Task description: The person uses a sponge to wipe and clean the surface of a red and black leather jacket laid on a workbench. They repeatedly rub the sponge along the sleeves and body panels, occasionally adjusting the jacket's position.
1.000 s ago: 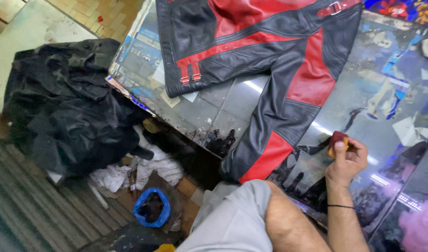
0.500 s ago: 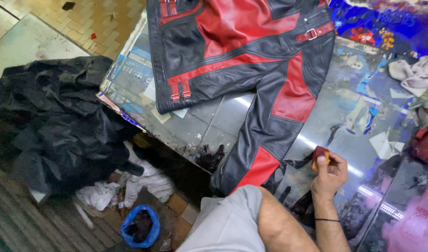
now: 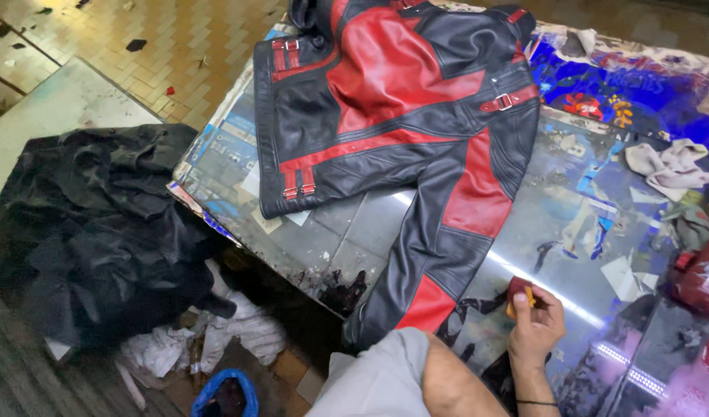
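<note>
Head view, my right hand (image 3: 533, 324): my fingers were closed round a small dark-red sponge (image 3: 520, 294), pressed to the tabletop just beside the jacket sleeve, probably kept ready for wiping the leather
Head view, my left hand: only the arm and grey sleeve showed at the bottom edge, so I could not tell whether those fingers were open or closed
Head view, jacket (image 3: 401, 116): a red and black leather jacket lay spread flat on the glossy table (image 3: 346, 232), one sleeve running down towards me
Head view, surroundings: pale rags (image 3: 671, 166) sat to the right; a heap of black garments (image 3: 99, 232) crowded the floor on the left, beside a blue tub (image 3: 223, 390)
</note>
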